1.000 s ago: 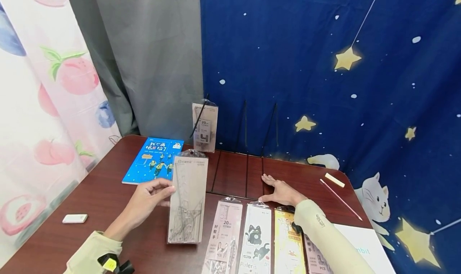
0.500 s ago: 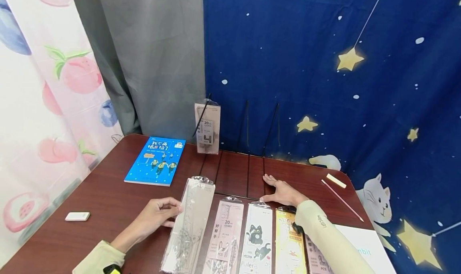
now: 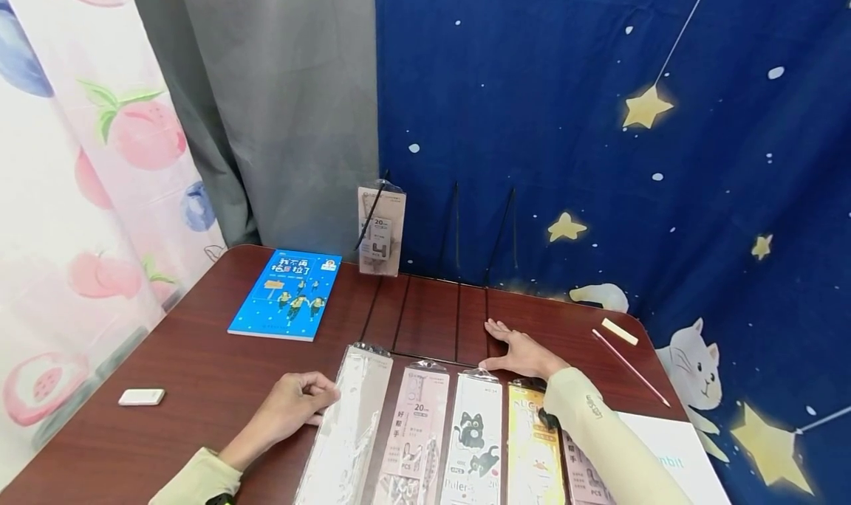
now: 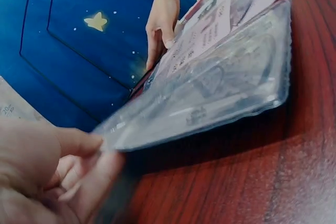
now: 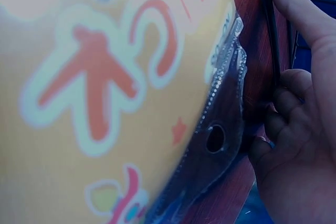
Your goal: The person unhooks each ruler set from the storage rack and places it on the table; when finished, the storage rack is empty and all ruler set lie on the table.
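My left hand [image 3: 295, 405] pinches the left edge of a clear-fronted ruler set packet [image 3: 352, 416] between thumb and fingers. The left wrist view shows that packet [image 4: 220, 87] tilted, its near edge raised off the table. My right hand [image 3: 525, 350] rests with fingers spread on the base of a black wire rack [image 3: 456, 313]. Beside the held packet lie a pink ruler packet [image 3: 415, 424], a white cat packet [image 3: 475, 431] and a yellow packet [image 3: 535, 446]. Another ruler packet [image 3: 381, 246] hangs on the rack's left prong.
A blue book [image 3: 286, 294] lies at the back left, and a white eraser [image 3: 142, 397] at the left. A pencil [image 3: 630, 367], a cream stick [image 3: 620, 331] and a white sheet [image 3: 671, 453] are on the right. Curtains stand behind the table.
My left hand has lowered the ruler set packet from nearly upright to low over the table, left of the pink one. My right hand has stayed on the rack.
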A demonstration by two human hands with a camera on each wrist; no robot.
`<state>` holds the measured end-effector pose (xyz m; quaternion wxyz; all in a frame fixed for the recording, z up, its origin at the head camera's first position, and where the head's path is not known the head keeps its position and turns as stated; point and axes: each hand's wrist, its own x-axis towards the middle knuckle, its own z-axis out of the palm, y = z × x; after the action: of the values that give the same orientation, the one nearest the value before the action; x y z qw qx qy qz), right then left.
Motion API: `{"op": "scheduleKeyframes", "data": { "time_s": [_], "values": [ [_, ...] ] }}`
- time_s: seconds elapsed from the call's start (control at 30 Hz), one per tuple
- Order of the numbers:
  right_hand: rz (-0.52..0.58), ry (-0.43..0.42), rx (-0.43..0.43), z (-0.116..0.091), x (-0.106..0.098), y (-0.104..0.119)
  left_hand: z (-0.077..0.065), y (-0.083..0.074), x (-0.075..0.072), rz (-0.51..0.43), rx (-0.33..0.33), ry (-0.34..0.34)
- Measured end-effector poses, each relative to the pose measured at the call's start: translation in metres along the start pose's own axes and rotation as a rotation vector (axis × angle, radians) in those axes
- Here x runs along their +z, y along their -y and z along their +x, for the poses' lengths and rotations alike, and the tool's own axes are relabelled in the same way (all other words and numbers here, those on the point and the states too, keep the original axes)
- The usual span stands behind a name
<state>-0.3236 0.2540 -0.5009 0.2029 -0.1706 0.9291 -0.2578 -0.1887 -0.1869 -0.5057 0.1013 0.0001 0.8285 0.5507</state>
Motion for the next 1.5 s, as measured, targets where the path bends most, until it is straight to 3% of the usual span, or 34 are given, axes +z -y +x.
{"op": "scheduleKeyframes", "data": {
  "time_s": [0.17,0.3,0.53,1.0,1.1,1.3,1.37,1.5],
  "values": [
    [0.01,0.006,0.0,0.001,-0.001,0.0,0.002,-0.001,0.004,0.143,-0.004,-0.08],
    [0.014,0.007,0.004,0.0,-0.001,0.001,0.002,-0.006,0.005,0.234,-0.004,-0.099],
    [-0.012,-0.002,-0.002,0.0,-0.002,-0.001,0.003,-0.009,0.006,0.294,-0.025,-0.064],
    [-0.008,0.0,0.005,-0.001,-0.005,-0.005,0.011,-0.012,0.005,0.345,-0.048,-0.111],
    [-0.003,-0.005,0.001,-0.003,-0.006,-0.005,0.024,-0.02,0.001,0.337,0.001,-0.125],
    [0.012,-0.003,-0.003,-0.004,-0.007,-0.002,0.07,-0.043,-0.011,0.305,0.206,-0.126],
    [0.008,0.004,-0.003,-0.003,-0.005,0.0,0.087,-0.051,-0.017,0.289,0.24,-0.137],
    [0.001,0.011,-0.007,0.0,-0.002,0.002,0.117,-0.065,-0.031,0.257,0.247,-0.21]
  ]
}}
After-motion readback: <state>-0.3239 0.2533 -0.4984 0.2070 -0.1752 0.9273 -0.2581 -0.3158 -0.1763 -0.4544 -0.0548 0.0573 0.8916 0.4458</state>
